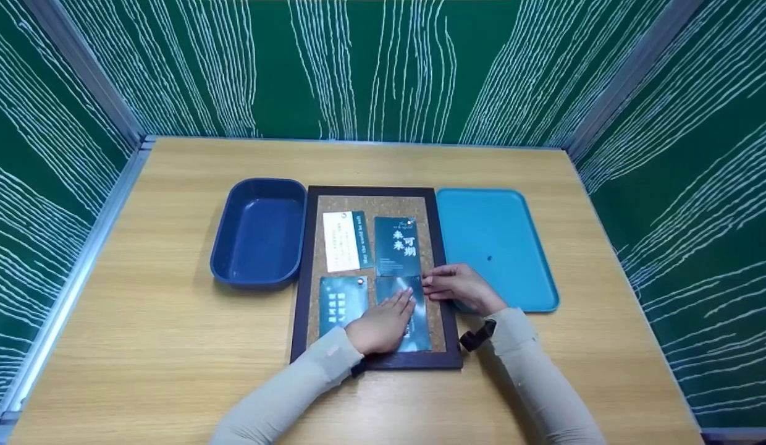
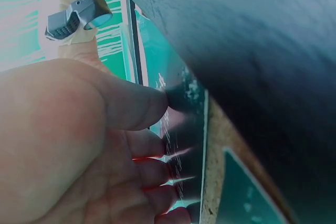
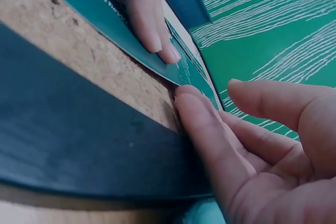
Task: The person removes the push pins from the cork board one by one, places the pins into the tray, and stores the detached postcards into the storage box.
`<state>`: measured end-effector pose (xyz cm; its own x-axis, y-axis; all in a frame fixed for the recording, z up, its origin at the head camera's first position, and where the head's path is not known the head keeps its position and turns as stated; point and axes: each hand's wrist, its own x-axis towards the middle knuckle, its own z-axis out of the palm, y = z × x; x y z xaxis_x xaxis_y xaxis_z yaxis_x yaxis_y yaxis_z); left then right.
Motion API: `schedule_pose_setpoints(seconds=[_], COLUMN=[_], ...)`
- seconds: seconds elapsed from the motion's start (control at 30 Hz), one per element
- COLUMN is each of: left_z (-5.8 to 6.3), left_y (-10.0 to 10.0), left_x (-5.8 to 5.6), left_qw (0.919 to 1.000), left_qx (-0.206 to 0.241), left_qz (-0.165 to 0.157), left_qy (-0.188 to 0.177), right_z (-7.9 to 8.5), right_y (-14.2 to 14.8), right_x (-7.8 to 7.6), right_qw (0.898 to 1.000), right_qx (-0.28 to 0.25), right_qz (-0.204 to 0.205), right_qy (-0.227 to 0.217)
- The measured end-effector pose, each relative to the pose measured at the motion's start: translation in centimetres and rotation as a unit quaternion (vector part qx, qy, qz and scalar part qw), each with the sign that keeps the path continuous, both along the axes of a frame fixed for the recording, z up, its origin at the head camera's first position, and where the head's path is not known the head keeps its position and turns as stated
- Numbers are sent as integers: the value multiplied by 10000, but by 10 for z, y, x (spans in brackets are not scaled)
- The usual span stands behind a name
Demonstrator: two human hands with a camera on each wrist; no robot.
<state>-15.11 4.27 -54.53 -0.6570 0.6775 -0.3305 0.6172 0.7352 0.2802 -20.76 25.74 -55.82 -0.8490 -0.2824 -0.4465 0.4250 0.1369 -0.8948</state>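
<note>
A framed cork board (image 1: 437, 324) lies on the table with several postcards on it. My left hand (image 1: 383, 321) lies across the lower right teal postcard (image 1: 422, 330), its fingers straight and pressing on the card. At that card's upper right corner is my right hand (image 1: 463, 287). In the right wrist view the right index fingertip (image 3: 191, 100) touches the card's edge, while the thumb (image 3: 262, 98) stands apart from it. Directly above lies another teal postcard (image 1: 396, 250) with large white characters. A white and teal card (image 1: 346, 241) and a light teal card (image 1: 343, 300) fill the left side.
To the board's left stands a dark blue tub (image 1: 259, 238). A light blue tray (image 1: 494, 228) lies against its right side, with a small dark thing (image 1: 489, 258) on it. Green panels with white lines (image 1: 389, 74) wall in the wooden table (image 1: 142, 346).
</note>
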Motion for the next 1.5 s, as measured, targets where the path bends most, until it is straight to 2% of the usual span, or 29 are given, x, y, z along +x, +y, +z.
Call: schedule_pose_setpoints(seconds=[0.27, 0.47, 0.67, 0.93, 1.17, 1.5], left_z=[-1, -4, -4, -4, -5, -6], left_y=[1, 1, 1, 1, 1, 3], left_x=[-1, -2, -3, -3, -2, -1], left_qw=[10000, 9997, 10000, 9999, 9999, 9993], left_qx=[-47, -128, -66, -76, -116, -288], left_qz=[-8, -106, -3, 47, -2, -130], left_qy=[0, 159, 9, -70, 70, 184], right_z=[5, 5, 3, 1, 1, 2], right_y=[-5, -10, -15, -18, -20, -22], right_x=[-1, 2, 4, 8, 10, 12], right_qw=[9988, 9962, 9908, 9849, 9801, 9694], right_qx=[454, 686, 1088, 1373, 1675, 1922], right_qz=[117, 235, 254, 228, 167, 268], right_qy=[152, 475, 768, 1034, 1048, 1505])
